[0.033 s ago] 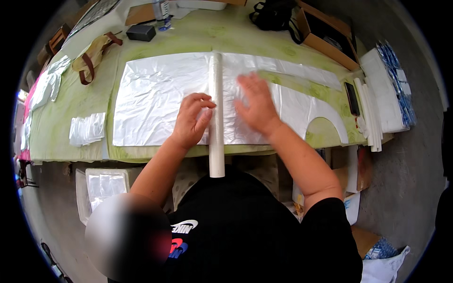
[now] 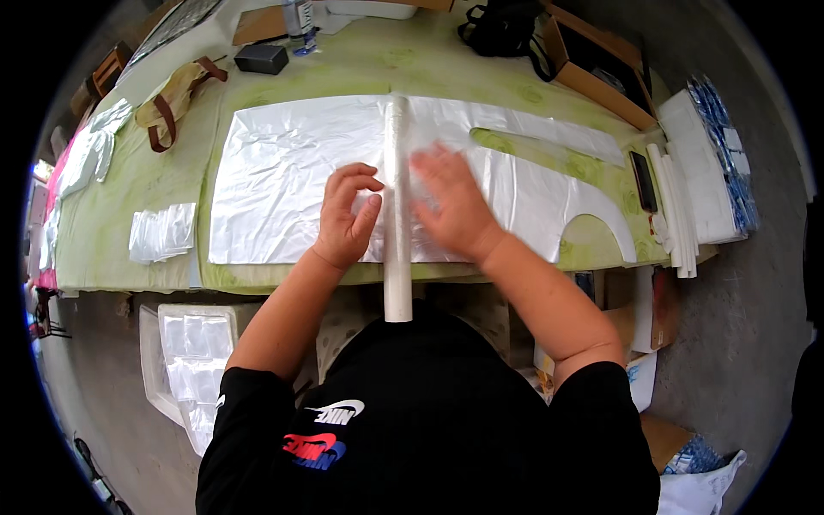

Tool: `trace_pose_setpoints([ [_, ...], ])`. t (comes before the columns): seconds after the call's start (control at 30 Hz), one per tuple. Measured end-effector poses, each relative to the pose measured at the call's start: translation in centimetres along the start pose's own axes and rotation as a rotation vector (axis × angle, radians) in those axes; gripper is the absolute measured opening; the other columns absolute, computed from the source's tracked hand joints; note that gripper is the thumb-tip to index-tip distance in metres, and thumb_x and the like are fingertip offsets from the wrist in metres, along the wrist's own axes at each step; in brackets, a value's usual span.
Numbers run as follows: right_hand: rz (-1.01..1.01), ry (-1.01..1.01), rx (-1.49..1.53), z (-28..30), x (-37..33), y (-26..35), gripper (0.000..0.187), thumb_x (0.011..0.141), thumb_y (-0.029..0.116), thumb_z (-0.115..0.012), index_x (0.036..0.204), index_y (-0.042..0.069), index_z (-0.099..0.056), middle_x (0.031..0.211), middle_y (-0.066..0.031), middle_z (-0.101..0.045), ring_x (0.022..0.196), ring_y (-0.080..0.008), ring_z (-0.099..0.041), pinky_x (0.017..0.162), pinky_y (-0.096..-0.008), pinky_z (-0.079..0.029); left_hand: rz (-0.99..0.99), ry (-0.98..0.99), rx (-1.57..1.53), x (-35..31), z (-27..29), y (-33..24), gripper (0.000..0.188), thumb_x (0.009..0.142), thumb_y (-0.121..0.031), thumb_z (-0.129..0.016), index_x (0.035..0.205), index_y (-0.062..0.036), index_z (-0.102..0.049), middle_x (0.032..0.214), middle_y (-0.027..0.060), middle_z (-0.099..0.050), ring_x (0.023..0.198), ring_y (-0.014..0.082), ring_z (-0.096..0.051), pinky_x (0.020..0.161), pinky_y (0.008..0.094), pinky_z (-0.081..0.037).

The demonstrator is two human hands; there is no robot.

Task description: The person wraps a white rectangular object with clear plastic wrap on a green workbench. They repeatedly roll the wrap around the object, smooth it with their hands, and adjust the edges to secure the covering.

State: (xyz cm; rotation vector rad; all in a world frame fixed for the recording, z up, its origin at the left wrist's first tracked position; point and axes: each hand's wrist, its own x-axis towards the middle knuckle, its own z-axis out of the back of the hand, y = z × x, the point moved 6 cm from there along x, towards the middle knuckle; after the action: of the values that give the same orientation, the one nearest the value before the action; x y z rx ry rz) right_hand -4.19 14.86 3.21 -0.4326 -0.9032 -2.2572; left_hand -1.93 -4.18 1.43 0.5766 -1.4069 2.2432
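A thin white plastic apron [image 2: 300,180] lies flat and creased across the table, its curved cut-outs at the right end. Over its middle rests a long pale tube [image 2: 397,215], whose near end juts past the table edge toward me. Just left of the tube is my left hand [image 2: 348,219], fingers bent and thumb apart, with nothing in it. On the other side my right hand [image 2: 453,206] hovers over or rests on the plastic, fingers spread and slightly blurred. Whether either hand touches the tube or the sheet I cannot tell.
Small folded plastic packs [image 2: 163,232] lie at the left, with a bag [image 2: 176,99] beyond. A plastic bin [image 2: 154,369] of packs stands below the table. On the right are a dark phone [image 2: 642,182], white rolls [image 2: 674,210], stacked packages [image 2: 708,163] and a cardboard box [image 2: 601,77].
My right hand has moved slightly left and nearer to me, closer to the tube. The left hand stays nearly where it was, and the tube still lies across the apron.
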Motion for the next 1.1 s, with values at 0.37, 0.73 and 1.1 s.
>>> trace_pose_setpoints([
  [0.37, 0.140, 0.033, 0.191, -2.3, -3.7, 9.0, 0.020, 0.079, 0.009, -0.073, 0.097, 0.003, -0.070, 0.119, -0.0178, -0.061, 0.122, -0.0408, -0.054, 0.108, -0.0526, -0.042, 0.001, 0.386, -0.074, -0.2, 1.9, 2.1, 0.037, 0.105, -0.030, -0.049, 0.124, -0.0050, -0.068, 0.136, 0.0154, -0.061, 0.146, 0.0392, -0.038, 0.121, 0.0496, -0.027],
  [0.73, 0.317, 0.300, 0.460, -6.9, -1.0, 12.1, 0.013, 0.086, 0.016, -0.073, 0.096, 0.010, -0.070, 0.102, -0.0068, -0.067, 0.116, -0.0303, -0.059, 0.115, -0.0524, -0.035, 0.081, 0.434, 0.323, -1.7, 6.8, 1.8, 0.040, 0.100, -0.038, -0.056, 0.128, -0.0146, -0.072, 0.153, 0.0122, -0.052, 0.148, 0.0414, -0.034, 0.122, 0.0509, -0.028],
  [1.1, 0.068, 0.111, 0.435, -0.9, -6.7, 8.5, 0.015, 0.084, 0.006, -0.075, 0.098, 0.009, -0.071, 0.102, -0.0071, -0.071, 0.108, -0.0310, -0.066, 0.109, -0.0523, -0.045, 0.345, 0.264, 0.656, -3.0, 12.3, 1.6, 0.065, 0.085, -0.004, -0.068, 0.148, -0.0090, -0.051, 0.159, 0.0152, -0.041, 0.150, 0.0346, -0.035, 0.122, 0.0426, -0.031],
])
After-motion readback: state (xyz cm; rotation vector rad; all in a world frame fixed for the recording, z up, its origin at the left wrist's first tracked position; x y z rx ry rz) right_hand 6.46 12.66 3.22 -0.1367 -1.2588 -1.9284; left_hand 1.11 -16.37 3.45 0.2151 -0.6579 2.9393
